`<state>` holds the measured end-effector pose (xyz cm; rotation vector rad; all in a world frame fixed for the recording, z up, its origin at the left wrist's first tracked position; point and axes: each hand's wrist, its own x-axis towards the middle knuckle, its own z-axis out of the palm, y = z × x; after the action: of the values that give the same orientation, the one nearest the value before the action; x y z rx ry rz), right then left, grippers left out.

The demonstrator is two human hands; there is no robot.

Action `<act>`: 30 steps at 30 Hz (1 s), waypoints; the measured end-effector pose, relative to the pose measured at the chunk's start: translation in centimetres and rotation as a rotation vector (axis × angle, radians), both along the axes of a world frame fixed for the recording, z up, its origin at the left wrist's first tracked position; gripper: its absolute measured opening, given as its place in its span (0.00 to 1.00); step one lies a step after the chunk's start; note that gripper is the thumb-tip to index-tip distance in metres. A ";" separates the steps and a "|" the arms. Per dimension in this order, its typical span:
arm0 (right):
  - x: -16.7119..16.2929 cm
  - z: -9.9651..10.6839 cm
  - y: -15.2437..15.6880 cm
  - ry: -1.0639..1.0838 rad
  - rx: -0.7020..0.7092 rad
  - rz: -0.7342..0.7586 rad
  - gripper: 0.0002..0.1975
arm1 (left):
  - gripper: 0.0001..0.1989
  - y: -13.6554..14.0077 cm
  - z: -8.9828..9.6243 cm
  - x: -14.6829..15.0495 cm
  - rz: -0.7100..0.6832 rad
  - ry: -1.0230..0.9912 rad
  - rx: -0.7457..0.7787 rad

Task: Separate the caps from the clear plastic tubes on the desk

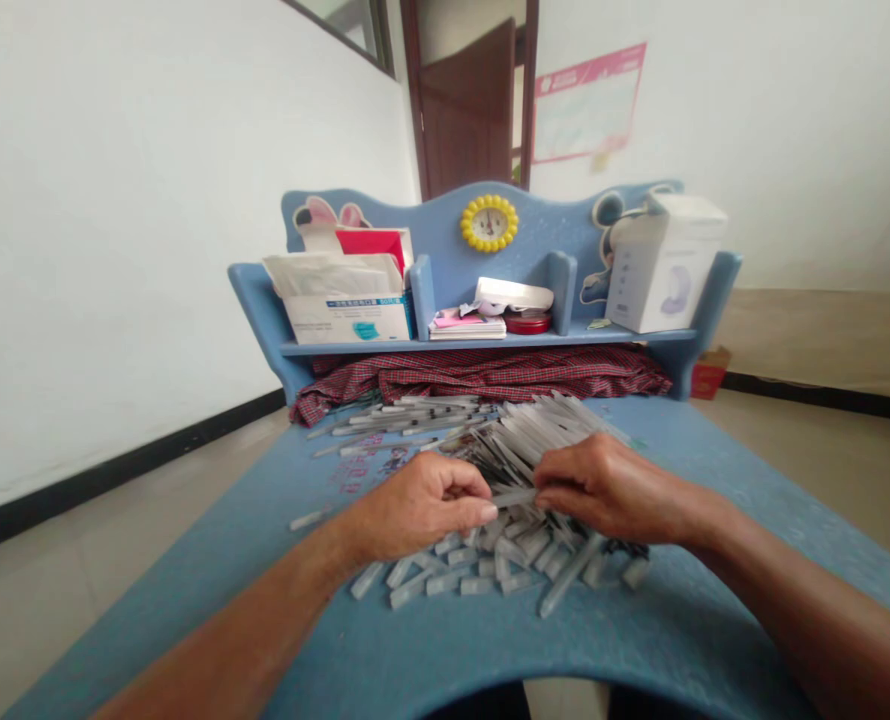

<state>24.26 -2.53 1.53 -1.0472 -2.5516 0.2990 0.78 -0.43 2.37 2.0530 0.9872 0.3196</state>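
Note:
My left hand (422, 505) and my right hand (614, 490) meet over the middle of the desk. Between their pinched fingers lies a translucent plastic pen (515, 497), one end in each hand. Fingertips hide both of its ends, so I cannot tell whether its cap is on. Just beyond my right hand is a heap of long translucent pen barrels (542, 425). Short frosted pen caps (445, 580) lie scattered on the near side of both hands. Further back on the left, several pens with dark tips (407, 415) are strewn in a loose pile.
The blue desk (325, 650) has a raised shelf (490, 345) at its back. A mask box (351, 315), a red tin (527, 323) and a white box (666, 265) stand on it. Checked cloth (490, 372) is bunched underneath. One cap (308, 520) lies apart at left.

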 end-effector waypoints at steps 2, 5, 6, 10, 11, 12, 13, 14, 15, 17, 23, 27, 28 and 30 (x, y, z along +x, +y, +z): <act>0.4 0.4 0.0 0.042 -0.017 -0.066 0.09 | 0.14 0.3 0.7 -0.7 -0.037 0.031 -0.002; 0.9 1.2 -0.1 0.109 -0.054 -0.125 0.09 | 0.14 0.4 1.8 -1.4 -0.067 0.067 0.041; 1.0 1.5 -0.2 0.110 -0.055 -0.133 0.09 | 0.14 0.4 2.2 -1.4 -0.073 0.082 0.075; 0.7 2.4 -0.7 0.014 -0.047 -0.089 0.09 | 0.16 -0.9 3.4 -0.6 -0.117 0.167 0.213; 0.5 2.7 -0.9 -0.018 -0.056 -0.056 0.10 | 0.16 -1.5 3.7 -0.3 -0.131 0.190 0.235; 0.3 3.0 -1.2 -0.046 -0.070 -0.016 0.12 | 0.17 -2.2 4.0 0.0 -0.143 0.208 0.256; 0.1 3.4 -1.7 -0.067 -0.085 0.026 0.14 | 0.17 -2.9 4.3 0.2 -0.152 0.220 0.279; 0.0 3.8 -2.4 -0.079 -0.100 0.067 0.15 | 0.16 -3.7 4.6 0.1 -0.162 0.230 0.300; 0.1 4.2 -3.1 -0.089 -0.117 0.110 0.15 | 0.16 -4.6 4.9 -0.2 -0.174 0.239 0.313; 1.1 4.7 -4.6 -0.121 -0.134 0.170 0.14 | 0.15 -6.1 5.4 -1.7 -0.204 0.276 0.289; 6.8 2.9 -4.4 -0.045 -0.058 -0.350 0.20 | 0.18 -5.8 3.5 -9.2 0.176 0.283 0.109; 4.2 1.2 -1.1 -0.242 0.086 -0.534 0.20 | 0.17 -3.2 0.0 -7.4 0.170 0.320 0.309; 2.8 1.0 -0.5 -0.313 0.123 -0.571 0.20 | 0.15 -2.8 -0.6 -6.2 0.145 0.358 0.374; 0.0 1.0 0.4 -0.412 0.168 -0.622 0.19 | 0.11 -2.3 -1.5 -3.8 0.114 0.440 0.489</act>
<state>24.26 -2.18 2.50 -1.9028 -2.3504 -0.3220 -2.99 -2.73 0.84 2.5832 1.4004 0.1790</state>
